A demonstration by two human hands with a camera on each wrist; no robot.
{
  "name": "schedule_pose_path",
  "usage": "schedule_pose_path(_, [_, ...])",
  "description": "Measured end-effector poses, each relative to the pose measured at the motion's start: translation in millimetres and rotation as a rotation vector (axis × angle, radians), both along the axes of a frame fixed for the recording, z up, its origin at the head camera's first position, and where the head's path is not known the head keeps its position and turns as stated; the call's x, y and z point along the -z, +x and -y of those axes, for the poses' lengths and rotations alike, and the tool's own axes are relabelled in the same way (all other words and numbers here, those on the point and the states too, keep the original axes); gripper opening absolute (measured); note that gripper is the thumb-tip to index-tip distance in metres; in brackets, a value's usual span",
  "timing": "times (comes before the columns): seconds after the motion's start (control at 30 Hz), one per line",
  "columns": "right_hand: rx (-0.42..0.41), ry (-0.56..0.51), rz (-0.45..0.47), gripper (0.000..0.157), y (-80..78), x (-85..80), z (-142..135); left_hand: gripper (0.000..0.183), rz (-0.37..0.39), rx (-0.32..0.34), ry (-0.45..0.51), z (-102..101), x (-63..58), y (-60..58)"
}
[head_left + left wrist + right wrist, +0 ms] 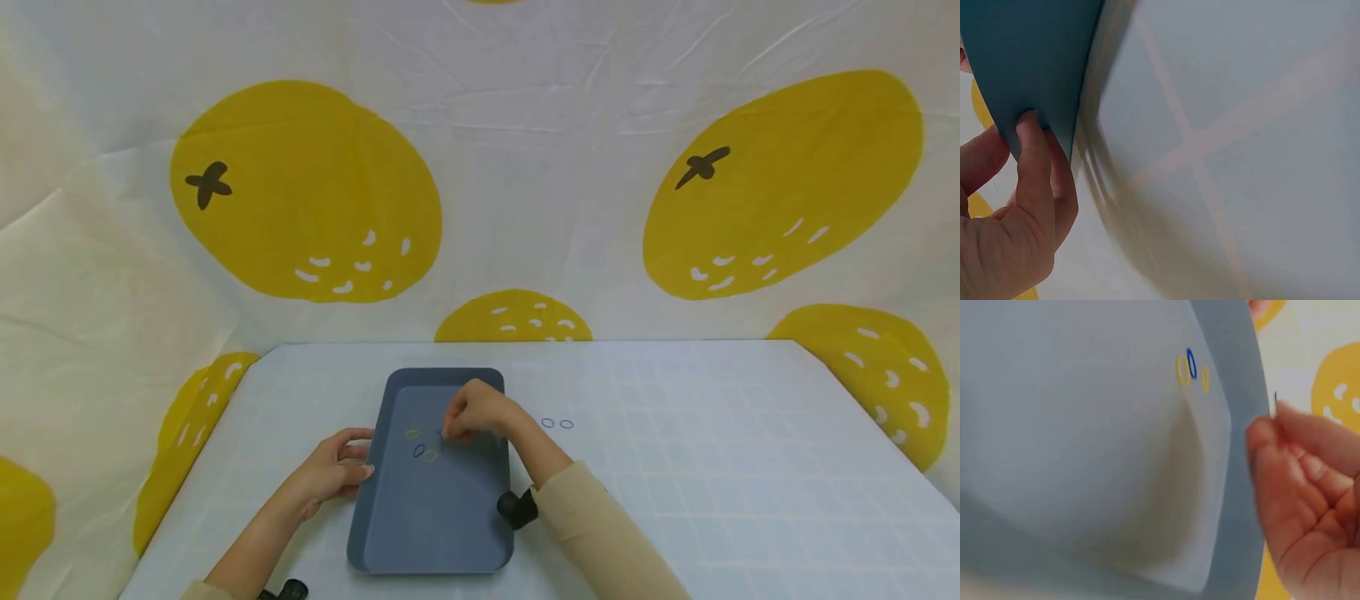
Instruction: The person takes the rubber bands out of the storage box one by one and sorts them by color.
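A blue-grey rectangular tray (435, 521) lies lengthwise before me. My left hand (333, 468) grips its left side; the left wrist view shows the thumb and fingers (1034, 147) on either side of the tray's edge. Above the upper part of the tray, my right hand (476, 412) pinches a small dark rubber band (1275, 397), of which only a tip shows. Inside the tray lie a yellow rubber band (412, 434), a blue rubber band (419, 451) and another yellow rubber band (431, 457), close together.
Two dark blue rubber bands (557, 424) lie side by side on the table, right of the tray. A pale checked cloth (720, 467) covers the table. Behind it hangs a white curtain (540, 183) with yellow fruit prints.
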State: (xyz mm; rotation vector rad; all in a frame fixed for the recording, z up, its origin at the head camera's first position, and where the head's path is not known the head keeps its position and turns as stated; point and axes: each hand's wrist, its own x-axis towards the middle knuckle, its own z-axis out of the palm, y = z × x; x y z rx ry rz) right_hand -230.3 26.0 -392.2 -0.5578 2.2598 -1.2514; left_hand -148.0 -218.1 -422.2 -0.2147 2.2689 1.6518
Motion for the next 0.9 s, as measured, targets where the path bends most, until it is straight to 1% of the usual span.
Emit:
schedule_pose_path(0.1, [0.005, -0.085, 0.041, 0.002, -2.2, -1.9, -4.5, 0.056, 0.000, 0.000, -0.005, 0.2, 0.2, -0.6])
schedule_pose_path(0.17, [0.010, -0.114, 0.068, 0.002, -3.5, -2.4, -7.3, 0.056, 0.001, -0.001, -0.005, 0.3, -0.2, -0.5])
schedule_pose_path(0.23, [0.018, -0.132, 0.092, 0.006, -4.5, -3.1, -10.2, 0.056, 0.006, 0.001, -0.001, 0.5, -0.5, -0.2])
schedule_pose_path(0.57, [0.097, -0.148, 0.163, 0.012, -8.6, -12.7, -22.8, 0.056, 0.004, 0.012, 0.021, 1.0, -1.6, -1.0])
schedule_pose_path(0.7, [0.121, -0.157, 0.178, 0.015, -8.7, -16.0, -26.7, 0.056, 0.000, 0.011, 0.010, 0.6, -1.6, -0.8])
schedule_pose_path(0.9, [0.162, -0.181, 0.183, 0.017, -9.2, -15.9, -34.6, 0.056, 0.000, 0.011, 0.013, 1.0, -0.8, -0.1])
